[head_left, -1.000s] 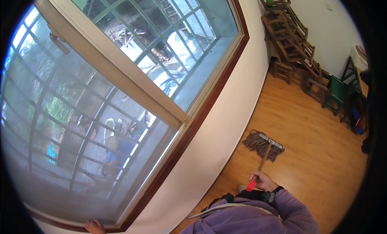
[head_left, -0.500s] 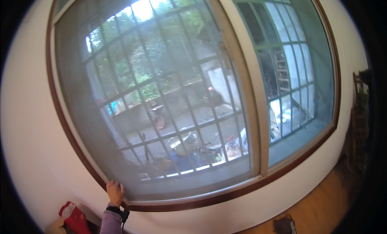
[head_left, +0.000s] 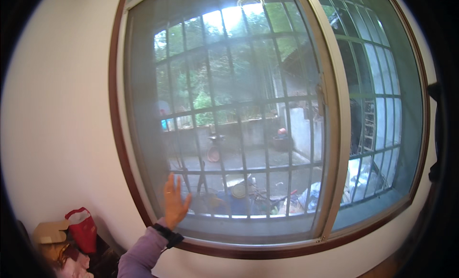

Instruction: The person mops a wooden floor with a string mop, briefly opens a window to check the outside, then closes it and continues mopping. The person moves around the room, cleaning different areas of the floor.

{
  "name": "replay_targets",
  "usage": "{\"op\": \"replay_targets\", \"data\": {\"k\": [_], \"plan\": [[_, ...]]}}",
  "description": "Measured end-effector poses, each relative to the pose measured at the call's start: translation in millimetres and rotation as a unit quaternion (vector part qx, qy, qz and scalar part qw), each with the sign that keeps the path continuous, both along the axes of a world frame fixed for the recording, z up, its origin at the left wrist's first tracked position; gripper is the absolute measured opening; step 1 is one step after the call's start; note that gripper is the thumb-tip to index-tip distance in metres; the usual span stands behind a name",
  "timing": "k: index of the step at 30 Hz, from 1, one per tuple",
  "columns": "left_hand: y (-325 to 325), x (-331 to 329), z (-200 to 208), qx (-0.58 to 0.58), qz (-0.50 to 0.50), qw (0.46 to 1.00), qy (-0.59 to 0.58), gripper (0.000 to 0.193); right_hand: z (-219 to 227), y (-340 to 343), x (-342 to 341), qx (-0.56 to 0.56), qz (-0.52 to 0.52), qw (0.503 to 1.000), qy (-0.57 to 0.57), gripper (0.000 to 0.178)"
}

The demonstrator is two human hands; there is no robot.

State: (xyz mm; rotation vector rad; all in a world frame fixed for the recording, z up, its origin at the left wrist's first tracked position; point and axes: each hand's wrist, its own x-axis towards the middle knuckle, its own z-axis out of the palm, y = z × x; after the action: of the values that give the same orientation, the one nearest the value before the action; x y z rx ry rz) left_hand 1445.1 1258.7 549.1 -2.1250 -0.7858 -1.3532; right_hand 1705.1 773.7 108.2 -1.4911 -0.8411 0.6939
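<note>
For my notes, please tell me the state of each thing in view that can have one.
Left hand: raised, open; contact with panel unclear
Left window panel: hazy, across window's left side
Right window section: clearer; open or glazed, unclear
Wristband: around wrist
Red bag: upright, handle raised

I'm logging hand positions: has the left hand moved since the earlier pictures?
Yes: the left hand moved up and right, relative to the brown window frame.

There is one bare left hand (head_left: 176, 206), one black wristband (head_left: 167, 235), one brown-framed glass window (head_left: 258, 127) and one red bag (head_left: 84, 234).
</note>
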Motion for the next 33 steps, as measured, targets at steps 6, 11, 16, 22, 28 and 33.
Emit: {"op": "replay_targets", "data": {"k": [6,11,16,22,28,33], "plan": [[-40,75,4,0.046,-0.105,0.991,0.065,0.072,4,10,3,-0.002,0.029,1.0,0.001,0.036],[-60,135,-9,0.055,-0.181,0.969,0.156,0.067,4,13,5,-0.003,0.037,0.999,0.006,0.036],[-79,174,-66,0.02,-0.251,0.93,0.268,0.064,1,13,6,-0.005,0.032,0.999,0.008,0.037],[-86,178,-133,-0.024,-0.281,0.896,0.342,0.058,-1,8,-5,-0.009,0.012,1.0,0.009,0.037],[-84,129,-192,-0.059,-0.361,0.86,0.357,0.046,-3,4,-46,-0.009,-0.033,0.999,0.015,0.037],[-89,87,-229,-0.214,-0.392,0.816,0.367,0.048,-6,-6,-88,-0.007,-0.082,0.996,0.039,0.038]]}}
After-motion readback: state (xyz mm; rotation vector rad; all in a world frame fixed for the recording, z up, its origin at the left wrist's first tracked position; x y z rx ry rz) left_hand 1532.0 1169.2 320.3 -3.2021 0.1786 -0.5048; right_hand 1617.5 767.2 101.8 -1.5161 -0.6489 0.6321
